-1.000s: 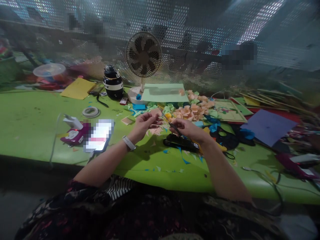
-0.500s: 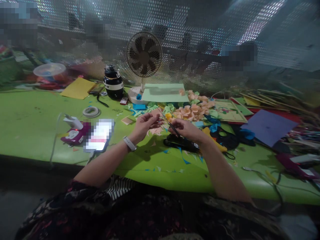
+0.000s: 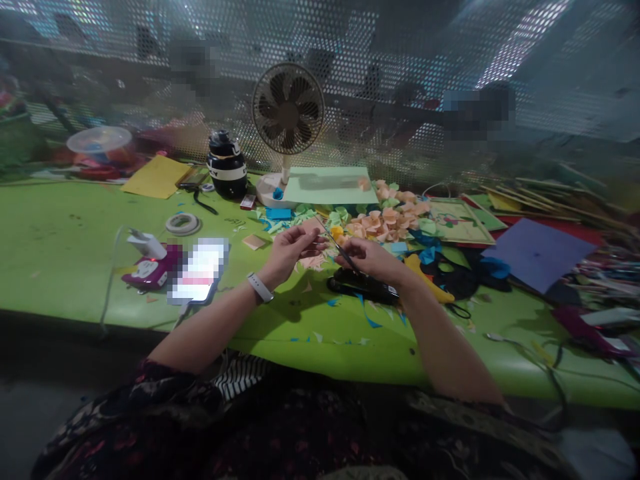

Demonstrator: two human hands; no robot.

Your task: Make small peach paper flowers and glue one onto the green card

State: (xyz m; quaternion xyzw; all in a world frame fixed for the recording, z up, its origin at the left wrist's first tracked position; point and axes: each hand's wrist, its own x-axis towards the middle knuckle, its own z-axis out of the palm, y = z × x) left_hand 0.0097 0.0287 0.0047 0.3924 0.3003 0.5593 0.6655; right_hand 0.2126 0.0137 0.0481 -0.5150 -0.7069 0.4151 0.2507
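My left hand (image 3: 290,248), with a white watch on the wrist, pinches a small peach paper piece (image 3: 311,227) above the green table (image 3: 65,247). My right hand (image 3: 373,257) is closed on a thin dark pair of scissors (image 3: 337,247) whose tip points up-left at that paper. Under my hands lie paper scraps and a black stapler-like tool (image 3: 363,287). A pile of folded peach and green paper flowers (image 3: 387,223) lies just beyond.
A small desk fan (image 3: 287,110) and a black jar (image 3: 226,167) stand at the back. A tape roll (image 3: 183,223), a phone (image 3: 200,270) and a purple device (image 3: 147,270) lie left. Coloured paper sheets (image 3: 537,253) and sticks crowd the right. A perforated screen closes the back.
My right hand has moved slightly left, closer to my left hand, bringing the scissors nearer the paper. Otherwise the scene is still.
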